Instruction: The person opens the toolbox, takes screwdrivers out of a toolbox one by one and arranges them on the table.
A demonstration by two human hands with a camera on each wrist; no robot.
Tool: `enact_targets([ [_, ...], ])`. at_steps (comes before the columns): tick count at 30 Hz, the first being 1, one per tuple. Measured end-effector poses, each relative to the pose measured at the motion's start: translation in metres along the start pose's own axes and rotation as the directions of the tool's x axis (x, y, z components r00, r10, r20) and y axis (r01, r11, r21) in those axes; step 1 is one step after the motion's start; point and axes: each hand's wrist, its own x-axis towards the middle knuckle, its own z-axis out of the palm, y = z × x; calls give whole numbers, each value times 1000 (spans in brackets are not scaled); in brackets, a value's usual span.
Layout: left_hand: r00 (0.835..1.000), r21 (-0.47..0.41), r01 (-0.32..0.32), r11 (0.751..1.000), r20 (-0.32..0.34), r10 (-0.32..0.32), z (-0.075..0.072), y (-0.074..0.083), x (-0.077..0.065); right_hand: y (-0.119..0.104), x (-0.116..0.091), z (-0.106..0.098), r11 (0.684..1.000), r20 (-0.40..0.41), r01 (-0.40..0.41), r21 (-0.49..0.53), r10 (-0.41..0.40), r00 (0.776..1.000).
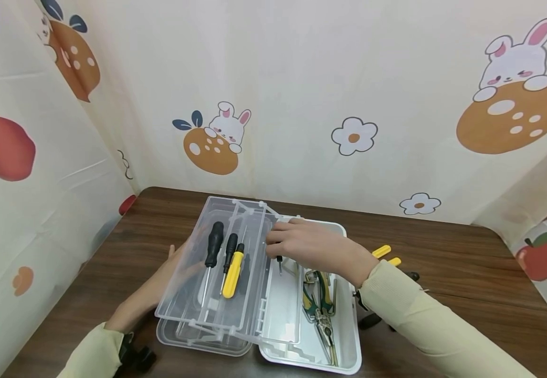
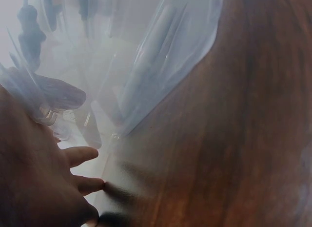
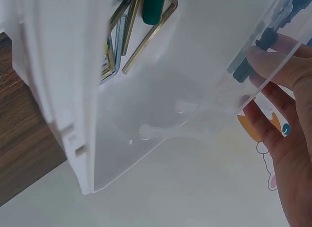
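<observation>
My right hand (image 1: pixel 302 244) pinches a small black-handled screwdriver (image 1: pixel 279 258) above the clear tray's right side; in the right wrist view, thumb and fingers meet on its dark handle (image 3: pixel 265 39). The clear compartment tray (image 1: pixel 193 302) holds a large black screwdriver (image 1: pixel 214 241), a smaller black one (image 1: pixel 230 249) and a yellow one (image 1: pixel 233 273). At the tray's left, my left hand (image 1: pixel 165 273) reaches behind and under the plastic. Its fingers (image 2: pixel 82 156) look spread and fairly straight in the left wrist view; part of the hand shows only through the plastic.
The white toolbox (image 1: pixel 355 346) holds green-and-yellow pliers (image 1: pixel 323 294) and hex keys (image 3: pixel 146 46). Its clear lid (image 1: pixel 174 336) lies beneath the tray. Yellow-handled tools (image 1: pixel 381 251) and dark ones lie on the wooden table (image 1: pixel 448 294), partly behind my right forearm. A printed curtain hangs behind.
</observation>
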Motion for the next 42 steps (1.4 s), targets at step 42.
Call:
enact_targets([
  [42, 998, 29, 68, 997, -5, -68, 0, 8, 4, 75, -154, 31, 890, -68, -426, 164, 441, 895],
])
